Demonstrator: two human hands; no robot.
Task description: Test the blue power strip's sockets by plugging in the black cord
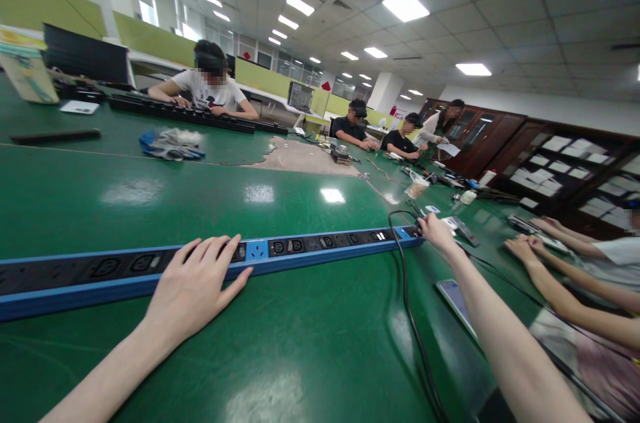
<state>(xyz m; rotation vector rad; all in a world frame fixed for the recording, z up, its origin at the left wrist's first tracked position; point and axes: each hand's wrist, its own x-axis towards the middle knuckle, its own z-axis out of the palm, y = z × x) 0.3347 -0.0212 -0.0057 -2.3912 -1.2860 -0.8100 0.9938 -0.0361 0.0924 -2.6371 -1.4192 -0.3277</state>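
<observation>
A long blue power strip (320, 255) with a row of black sockets lies across the green table and runs out of view at the left. My left hand (197, 283) is laid over its middle, fingers across the top and thumb along the near side. At the strip's right end, my right hand (436, 232) is closed on the plug of a black cable (407, 303). That cable loops over the strip and drops toward me. The plug is mostly hidden by my fingers, so whether it sits in a socket I cannot tell.
A phone (457, 306) lies by my right forearm. Blue-white gloves (173, 144), a dark bar (55, 136) and a cup (417, 186) are farther back. A co-worker's hands (523, 246) rest at the right. Several people work across the table.
</observation>
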